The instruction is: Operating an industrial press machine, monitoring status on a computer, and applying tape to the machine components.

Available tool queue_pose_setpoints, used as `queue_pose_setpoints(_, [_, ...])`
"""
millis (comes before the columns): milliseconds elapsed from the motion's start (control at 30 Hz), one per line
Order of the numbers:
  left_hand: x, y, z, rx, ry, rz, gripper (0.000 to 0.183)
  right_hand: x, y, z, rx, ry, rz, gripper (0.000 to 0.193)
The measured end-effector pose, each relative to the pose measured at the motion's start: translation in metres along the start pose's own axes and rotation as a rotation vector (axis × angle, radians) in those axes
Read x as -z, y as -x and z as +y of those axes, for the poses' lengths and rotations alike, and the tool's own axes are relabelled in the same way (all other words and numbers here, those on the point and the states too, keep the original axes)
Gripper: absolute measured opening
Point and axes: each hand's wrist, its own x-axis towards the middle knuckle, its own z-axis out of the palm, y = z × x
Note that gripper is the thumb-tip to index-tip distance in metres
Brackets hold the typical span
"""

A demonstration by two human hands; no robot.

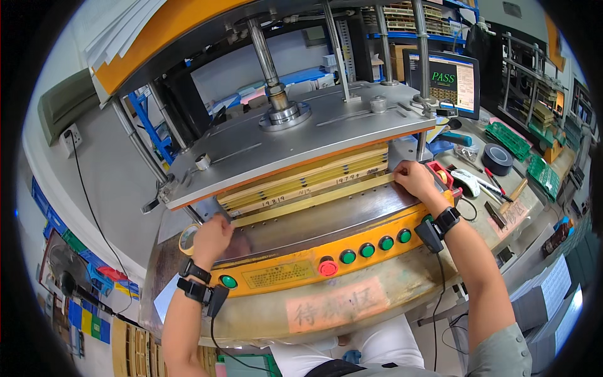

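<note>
A press with a thick grey metal plate [245, 147] stands in front of me. Between that plate and the metal bed [326, 217] sits a layered yellow fixture [301, 185], handwritten marks along its front. A yellow board edge [314, 201] runs along the bottom of the fixture. My left hand [212, 239] is closed at the left front corner of this edge, its fingertips partly hidden. At the right front corner my right hand [414, 180] pinches the other end, fingers curled. Both wrists wear black straps with small cabled devices.
Green buttons [367, 250] and a red stop button [328, 266] line the orange front panel. A tape roll [188, 239] lies by my left hand. To the right are a white mouse [465, 183], a dark tape roll [497, 159], green boards [507, 139] and a monitor [447, 80].
</note>
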Motion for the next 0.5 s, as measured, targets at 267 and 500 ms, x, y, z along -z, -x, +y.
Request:
queue_pose_setpoints(267, [-0.006, 0.01, 0.13, -0.482, 0.196, -0.245, 0.047, 0.001, 0.002, 0.0, 0.009, 0.01, -0.001, 0.018])
queue_pose_setpoints(500, [-0.03, 0.003, 0.172, -0.492, 0.162, -0.27, 0.058, -0.001, 0.002, -0.003, 0.015, 0.014, 0.005, 0.02])
